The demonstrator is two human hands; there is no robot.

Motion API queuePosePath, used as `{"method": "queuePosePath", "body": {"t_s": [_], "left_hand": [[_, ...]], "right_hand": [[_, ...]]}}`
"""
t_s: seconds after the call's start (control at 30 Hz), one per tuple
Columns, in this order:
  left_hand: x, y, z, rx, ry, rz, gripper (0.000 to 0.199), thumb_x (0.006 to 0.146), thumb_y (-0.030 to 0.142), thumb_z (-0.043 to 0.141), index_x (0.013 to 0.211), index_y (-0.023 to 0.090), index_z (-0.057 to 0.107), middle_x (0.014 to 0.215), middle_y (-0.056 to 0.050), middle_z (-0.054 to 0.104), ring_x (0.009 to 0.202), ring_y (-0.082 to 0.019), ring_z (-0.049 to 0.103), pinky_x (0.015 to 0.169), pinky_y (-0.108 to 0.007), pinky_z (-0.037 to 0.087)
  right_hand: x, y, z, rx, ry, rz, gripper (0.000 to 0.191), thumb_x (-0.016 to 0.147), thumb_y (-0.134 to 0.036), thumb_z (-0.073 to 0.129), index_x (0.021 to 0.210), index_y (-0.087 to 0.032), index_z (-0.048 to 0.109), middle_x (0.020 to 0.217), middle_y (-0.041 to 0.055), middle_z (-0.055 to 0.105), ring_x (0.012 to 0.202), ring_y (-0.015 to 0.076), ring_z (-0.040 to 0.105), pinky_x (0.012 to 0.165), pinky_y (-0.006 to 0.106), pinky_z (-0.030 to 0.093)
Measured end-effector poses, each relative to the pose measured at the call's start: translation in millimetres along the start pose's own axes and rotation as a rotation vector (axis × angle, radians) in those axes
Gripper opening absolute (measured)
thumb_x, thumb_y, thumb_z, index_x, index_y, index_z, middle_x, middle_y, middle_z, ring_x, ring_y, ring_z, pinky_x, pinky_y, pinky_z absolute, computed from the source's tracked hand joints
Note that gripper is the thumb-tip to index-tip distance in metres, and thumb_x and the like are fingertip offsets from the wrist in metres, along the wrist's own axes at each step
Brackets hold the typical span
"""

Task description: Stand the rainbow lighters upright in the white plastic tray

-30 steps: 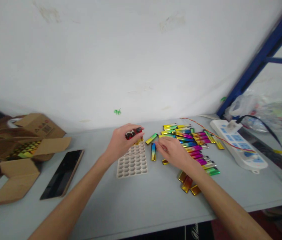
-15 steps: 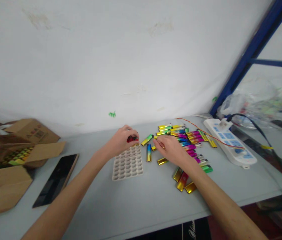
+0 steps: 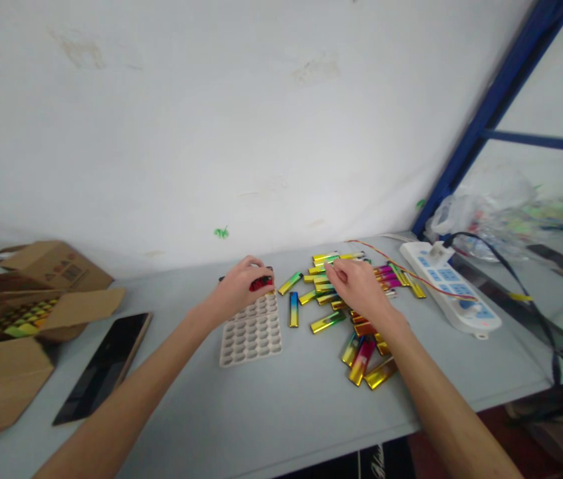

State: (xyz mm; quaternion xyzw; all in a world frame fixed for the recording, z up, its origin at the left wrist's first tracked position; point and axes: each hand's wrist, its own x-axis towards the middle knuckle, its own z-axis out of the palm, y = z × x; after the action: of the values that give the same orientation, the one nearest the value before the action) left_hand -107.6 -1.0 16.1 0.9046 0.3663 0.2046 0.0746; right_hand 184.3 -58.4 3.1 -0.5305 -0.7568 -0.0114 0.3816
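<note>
My left hand (image 3: 244, 287) curls over the far end of a white tray (image 3: 251, 338) with rows of small round-edged pockets. Red, black-topped pieces (image 3: 261, 282), which look like lighters, show between its thumb and fingers. Most of them are hidden by the hand. My right hand (image 3: 359, 287) is over a pile of shiny lighters (image 3: 328, 322) in gold, green, blue and magenta. Its fingers are curled together, and whatever they hold is hidden. Between the hands, a blue and gold lighter (image 3: 294, 310) and a green and gold lighter (image 3: 290, 283) lie beside the tray.
At left, an open cardboard box (image 3: 69, 273) contains several yellow-green items. A dark phone (image 3: 104, 369) lies before it. A white power strip (image 3: 453, 286) with plugged cables is at right, near clear plastic bags (image 3: 465, 216) and a blue metal frame (image 3: 475, 126). The wall (image 3: 186, 133) closes the back.
My right hand has shifted slightly right and up over the pile, uncovering more lighters on its left side. My left hand remains at the tray's far end. The view has tilted a little.
</note>
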Motion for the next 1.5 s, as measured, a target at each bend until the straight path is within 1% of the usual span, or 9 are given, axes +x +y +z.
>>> {"method": "queuePosePath", "body": {"t_s": [0.27, 0.47, 0.67, 0.77, 0.83, 0.93, 1.2, 1.33, 1.5], "left_hand": [[-10, -10, 10.3, 0.034, 0.192, 0.145, 0.022, 0.098, 0.035, 0.065, 0.113, 0.021, 0.074, 0.113, -0.01, 0.066, 0.1, -0.021, 0.069, 0.095, -0.04, 0.059], [-14, -3, 6.8, 0.171, 0.135, 0.099, 0.034, 0.101, 0.035, 0.059, 0.134, 0.027, 0.061, 0.133, -0.012, 0.054, 0.103, -0.023, 0.069, 0.089, -0.041, 0.062], [-27, 9, -4.3, 0.161, 0.285, 0.032, 0.038, 0.105, 0.031, 0.048, 0.143, 0.023, 0.049, 0.135, -0.015, 0.054, 0.127, -0.029, 0.057, 0.111, -0.049, 0.05], [-39, 4, -1.6, 0.161, 0.327, -0.009, 0.036, 0.104, 0.029, 0.049, 0.14, 0.023, 0.051, 0.136, -0.015, 0.054, 0.128, -0.03, 0.056, 0.112, -0.05, 0.049], [-47, 0, 1.4, 0.163, 0.359, -0.032, 0.034, 0.103, 0.028, 0.05, 0.137, 0.023, 0.053, 0.136, -0.015, 0.054, 0.126, -0.031, 0.056, 0.111, -0.051, 0.049], [-57, -5, 3.7, 0.156, 0.417, -0.064, 0.034, 0.101, 0.028, 0.053, 0.135, 0.023, 0.055, 0.136, -0.014, 0.054, 0.126, -0.031, 0.056, 0.112, -0.054, 0.048], [-61, -14, 14.1, 0.079, 0.475, -0.115, 0.052, 0.095, 0.039, 0.067, 0.14, 0.023, 0.049, 0.137, -0.015, 0.052, 0.133, -0.034, 0.053, 0.114, -0.056, 0.047], [-62, -21, 28.2, -0.093, 0.532, -0.261, 0.069, 0.088, 0.043, 0.075, 0.146, 0.022, 0.044, 0.134, -0.014, 0.056, 0.12, -0.031, 0.062, 0.105, -0.053, 0.055], [-60, -23, 37.7, -0.344, 0.515, -0.436, 0.083, 0.082, 0.046, 0.08, 0.152, 0.028, 0.038, 0.138, -0.012, 0.057, 0.091, -0.022, 0.068, 0.087, -0.046, 0.062]], "right_hand": [[3, 5, -7, -0.024, 0.037, 0.041, 0.048, 0.105, -0.039, 0.047, 0.063, -0.025, 0.029, 0.053, -0.0057, 0.035, 0.051, 0.0127, 0.033, 0.057, 0.032, 0.024], [-2, 26, -39, -0.033, 0.376, 0.339, 0.066, 0.107, -0.06, 0.036, 0.051, -0.026, 0.025, 0.047, -0.0054, 0.024, 0.047, 0.0116, 0.028, 0.053, 0.034, 0.02], [-7, 50, -52, -0.048, 0.529, 0.425, 0.067, 0.109, -0.058, 0.027, 0.05, -0.027, 0.028, 0.044, -0.0037, 0.028, 0.044, 0.0126, 0.029, 0.051, 0.034, 0.023], [-9, 59, -50, -0.06, 0.408, 0.336, 0.058, 0.109, -0.045, 0.03, 0.063, -0.022, 0.056, 0.052, -0.0001, 0.044, 0.049, 0.0167, 0.042, 0.056, 0.034, 0.038], [-11, 64, -46, -0.04, 0.204, 0.211, 0.043, 0.106, -0.033, 0.034, 0.104, -0.015, 0.073, 0.078, 0.0084, 0.064, 0.065, 0.0211, 0.058, 0.072, 0.038, 0.051], [-15, 75, -39, -0.05, 0.007, 0.111, 0.051, 0.099, -0.023, 0.042, 0.148, -0.019, 0.056, 0.12, 0.0161, 0.067, 0.095, 0.0269, 0.066, 0.098, 0.049, 0.052], [-24, 92, -60, -0.124, 0.105, 0.215, 0.034, 0.099, -0.032, 0.052, 0.124, -0.019, 0.071, 0.12, 0.0169, 0.07, 0.109, 0.0312, 0.067, 0.1, 0.054, 0.054], [-56, 64, -71, -0.123, -0.012, 0.164, 0.034, 0.102, -0.038, 0.056, 0.13, -0.021, 0.068, 0.128, 0.0152, 0.068, 0.124, 0.0308, 0.063, 0.11, 0.053, 0.05], [-101, 29, -59, -0.11, -0.083, 0.108, 0.046, 0.101, -0.041, 0.061, 0.145, -0.031, 0.057, 0.158, 0.0121, 0.048, 0.147, 0.0328, 0.045, 0.12, 0.059, 0.041]]}}
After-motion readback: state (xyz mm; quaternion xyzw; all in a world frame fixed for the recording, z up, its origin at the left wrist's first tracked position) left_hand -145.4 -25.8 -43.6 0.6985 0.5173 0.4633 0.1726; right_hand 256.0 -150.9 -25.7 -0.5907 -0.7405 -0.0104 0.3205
